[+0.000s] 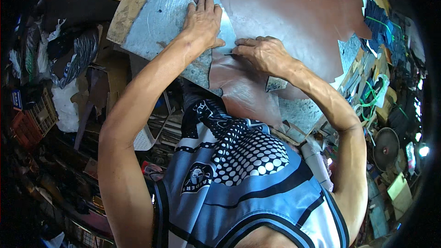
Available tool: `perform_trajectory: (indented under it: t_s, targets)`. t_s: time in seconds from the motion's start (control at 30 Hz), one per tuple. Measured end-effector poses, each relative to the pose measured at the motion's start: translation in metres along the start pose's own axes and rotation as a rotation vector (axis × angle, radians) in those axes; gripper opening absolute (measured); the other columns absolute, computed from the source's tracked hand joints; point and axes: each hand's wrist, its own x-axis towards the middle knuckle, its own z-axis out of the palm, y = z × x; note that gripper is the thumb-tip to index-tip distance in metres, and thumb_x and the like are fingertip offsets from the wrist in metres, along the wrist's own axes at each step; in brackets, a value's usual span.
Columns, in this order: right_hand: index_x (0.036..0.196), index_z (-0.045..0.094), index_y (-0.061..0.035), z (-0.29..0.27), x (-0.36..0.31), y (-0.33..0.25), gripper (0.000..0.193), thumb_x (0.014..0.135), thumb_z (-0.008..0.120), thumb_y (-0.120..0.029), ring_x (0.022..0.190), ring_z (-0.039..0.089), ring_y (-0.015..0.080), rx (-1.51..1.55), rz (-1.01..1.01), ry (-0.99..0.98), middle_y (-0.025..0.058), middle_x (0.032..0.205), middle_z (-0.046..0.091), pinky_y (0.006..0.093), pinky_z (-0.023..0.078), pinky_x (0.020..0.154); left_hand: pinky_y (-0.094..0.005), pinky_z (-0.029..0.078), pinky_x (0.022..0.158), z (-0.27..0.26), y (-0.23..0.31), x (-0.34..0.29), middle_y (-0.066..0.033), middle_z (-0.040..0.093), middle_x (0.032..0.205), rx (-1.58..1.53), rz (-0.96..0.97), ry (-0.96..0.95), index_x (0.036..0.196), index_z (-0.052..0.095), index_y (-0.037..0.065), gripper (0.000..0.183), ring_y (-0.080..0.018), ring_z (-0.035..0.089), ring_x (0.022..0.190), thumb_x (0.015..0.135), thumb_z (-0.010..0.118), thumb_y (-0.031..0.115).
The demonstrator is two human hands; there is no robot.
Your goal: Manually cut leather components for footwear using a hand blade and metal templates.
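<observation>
A large brown leather hide lies spread over a grey metal-topped work table. My left hand presses flat on a pale grey pattern piece that rests on the hide's left edge. My right hand is just to the right of it, fingers pinched on a thin dark tool whose tip touches the leather at the pattern's lower edge. Both forearms reach up from the bottom of the view over my blue and black shirt.
A wooden board frames the table's left edge. Stacked dark blue cut pieces and green-tied bundles sit at the right. A fan stands lower right. Bags, crates and scraps crowd the floor at left.
</observation>
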Motion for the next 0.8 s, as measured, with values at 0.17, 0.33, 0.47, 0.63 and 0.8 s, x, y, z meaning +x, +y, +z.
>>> perform_trajectory:
  t_s: [0.17, 0.33, 0.47, 0.63, 0.8]
  targets:
    - [0.115, 0.067, -0.022, -0.012, 0.003, 0.005, 0.025, 0.091, 0.06, -0.021, 0.097, 0.068, 0.0291, -0.023, -0.043, -0.02, 0.0087, 0.129, 0.06, 0.0418, 0.055, 0.085, -0.0542, 0.036, 0.107, -0.002, 0.002, -0.002, -0.0288, 0.036, 0.144, -0.017, -0.003, -0.018, 0.132, 0.046, -0.006, 0.096, -0.0427, 0.035, 0.138, 0.062, 0.087, 0.046]
    - [0.114, 0.069, -0.0232, -0.022, 0.001, 0.019, 0.025, 0.091, 0.062, -0.022, 0.101, 0.067, 0.0275, -0.053, -0.003, -0.059, 0.0083, 0.132, 0.058, 0.0416, 0.053, 0.088, -0.0537, 0.036, 0.107, -0.003, 0.003, -0.002, -0.0283, 0.037, 0.144, -0.019, -0.003, -0.05, 0.134, 0.044, -0.006, 0.097, -0.0424, 0.035, 0.137, 0.062, 0.087, 0.044]
    - [0.114, 0.07, -0.024, -0.021, 0.001, 0.029, 0.026, 0.09, 0.062, -0.02, 0.109, 0.064, 0.026, -0.088, -0.028, -0.062, 0.0053, 0.135, 0.057, 0.0414, 0.051, 0.092, -0.0532, 0.036, 0.106, 0.003, 0.002, -0.004, -0.0283, 0.037, 0.143, 0.012, 0.007, 0.018, 0.136, 0.043, -0.006, 0.099, -0.0421, 0.035, 0.137, 0.061, 0.087, 0.042]
    - [0.113, 0.07, -0.0239, -0.029, 0.004, 0.038, 0.029, 0.086, 0.064, -0.017, 0.112, 0.063, 0.0256, -0.1, -0.021, -0.105, -0.0019, 0.135, 0.059, 0.0411, 0.05, 0.093, -0.0536, 0.035, 0.106, 0.002, 0.002, -0.002, -0.029, 0.037, 0.143, -0.009, 0.012, 0.012, 0.136, 0.043, -0.006, 0.098, -0.0419, 0.035, 0.138, 0.062, 0.087, 0.04]
    - [0.112, 0.071, -0.0224, -0.036, 0.009, 0.05, 0.029, 0.084, 0.065, -0.015, 0.11, 0.063, 0.0251, -0.045, -0.014, -0.153, -0.0054, 0.133, 0.061, 0.042, 0.05, 0.091, -0.0541, 0.034, 0.106, 0.001, 0.002, 0.002, -0.0296, 0.038, 0.142, 0.0, 0.017, 0.01, 0.132, 0.044, -0.008, 0.095, -0.0419, 0.034, 0.137, 0.062, 0.086, 0.04]
